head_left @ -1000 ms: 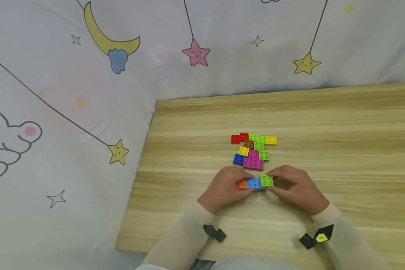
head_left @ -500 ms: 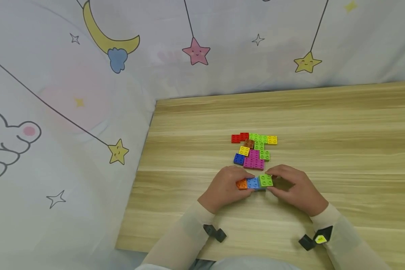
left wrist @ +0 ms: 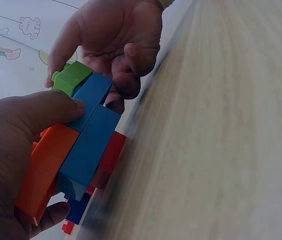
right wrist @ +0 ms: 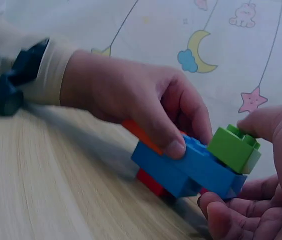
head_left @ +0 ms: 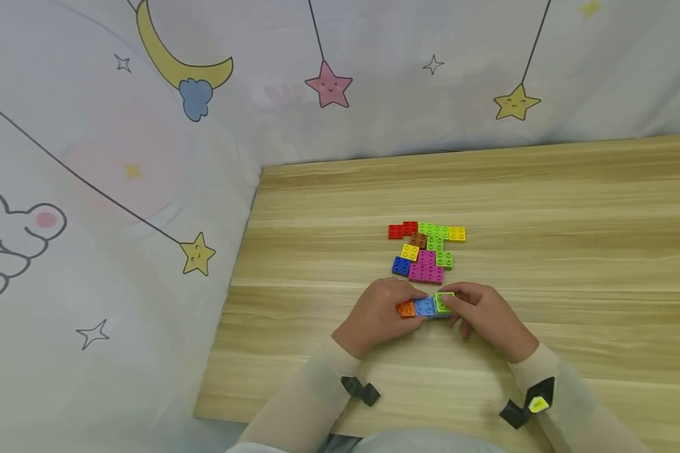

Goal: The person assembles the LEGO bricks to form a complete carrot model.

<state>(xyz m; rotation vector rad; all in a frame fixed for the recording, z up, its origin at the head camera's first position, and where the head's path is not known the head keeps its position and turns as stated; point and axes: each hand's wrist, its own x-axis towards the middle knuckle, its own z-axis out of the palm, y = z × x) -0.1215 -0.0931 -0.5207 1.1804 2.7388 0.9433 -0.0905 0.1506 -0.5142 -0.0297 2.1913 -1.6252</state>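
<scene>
Brick stack (head_left: 424, 306) between both hands: left hand (head_left: 376, 314) grips its orange end, right hand (head_left: 490, 316) pinches the other (green-topped) end. Coloured bricks (head_left: 427, 258) just beyond.

Two hands (head_left: 381, 314) (head_left: 490, 318), one orange brick (left wrist: 48, 167), one table (head_left: 317, 220)

In the head view, my left hand (head_left: 374, 314) covers part of the orange block (head_left: 405, 308), my right hand (head_left: 493, 319) part of the green block (right wrist: 230, 148). The right wrist view crops my right hand; blue blocks (right wrist: 168, 168) there partly hide a red block (right wrist: 149, 182).
</scene>
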